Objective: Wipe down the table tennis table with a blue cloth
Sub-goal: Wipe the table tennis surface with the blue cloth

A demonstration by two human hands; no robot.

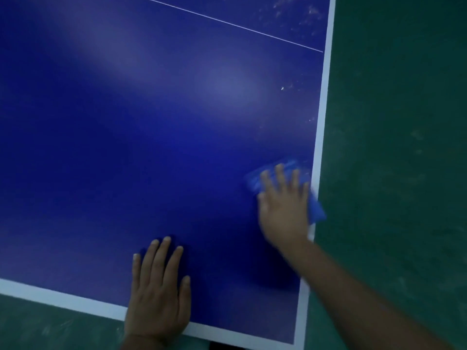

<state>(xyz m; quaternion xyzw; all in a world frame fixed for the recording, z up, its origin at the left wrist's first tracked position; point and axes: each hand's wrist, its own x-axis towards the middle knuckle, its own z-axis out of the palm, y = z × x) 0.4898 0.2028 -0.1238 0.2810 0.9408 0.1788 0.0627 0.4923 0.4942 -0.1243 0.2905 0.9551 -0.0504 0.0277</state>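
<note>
Blue laminate fills most of our view: the table, edged by a white border that runs along its near side and up its right side. Our left hand lies flat on it near the front edge, fingers straight and close together, thumb out to the side, the heel of the palm over the white border. It holds nothing and only rests there.

To the right of that hand, well apart from it, our right hand presses down on the cloth, fingers spread and straight across the top of it. The cloth is a lighter blue than the surface beneath. It shows beyond the fingertips and out past the little-finger side of the hand, where one corner crosses the white border and hangs over the table's right edge. The hand and cloth are blurred, so we cannot tell how the cloth is folded.

Beyond the cloth, along the right border, pale specks dot the blue. A thin white line crosses the far part of the table. Green floor lies off to the right.
</note>
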